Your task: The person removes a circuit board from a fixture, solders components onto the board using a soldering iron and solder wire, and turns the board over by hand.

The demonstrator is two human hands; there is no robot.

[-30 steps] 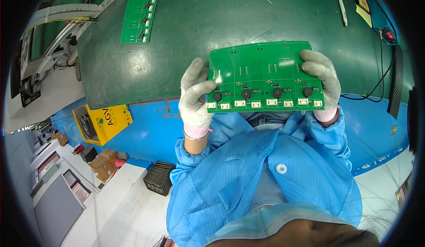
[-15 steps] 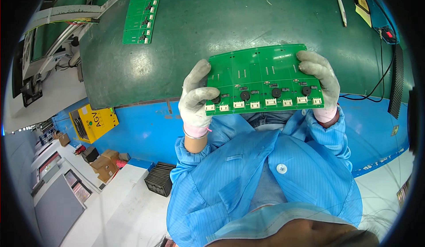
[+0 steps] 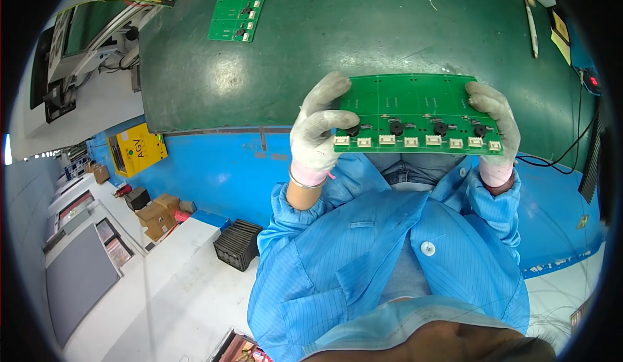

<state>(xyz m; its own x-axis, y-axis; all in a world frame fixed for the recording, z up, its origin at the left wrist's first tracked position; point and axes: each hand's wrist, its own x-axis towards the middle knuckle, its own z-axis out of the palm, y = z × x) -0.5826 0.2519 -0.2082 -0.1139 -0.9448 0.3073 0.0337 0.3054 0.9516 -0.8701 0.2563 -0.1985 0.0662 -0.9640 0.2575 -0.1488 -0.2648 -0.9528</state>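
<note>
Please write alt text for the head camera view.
Two gloved hands, left hand and right hand, hold a green circuit board by its ends above a green bench mat. A second board lies farther back.

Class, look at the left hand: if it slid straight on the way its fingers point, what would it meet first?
Probably only the green mat; the left hand, gripping the circuit board, points up-picture, though depth is unclear.

Your circuit board (image 3: 415,112) sits between your left hand (image 3: 318,128) and right hand (image 3: 496,128), above the workbench (image 3: 311,57); a second board (image 3: 241,5) lies far left.
</note>
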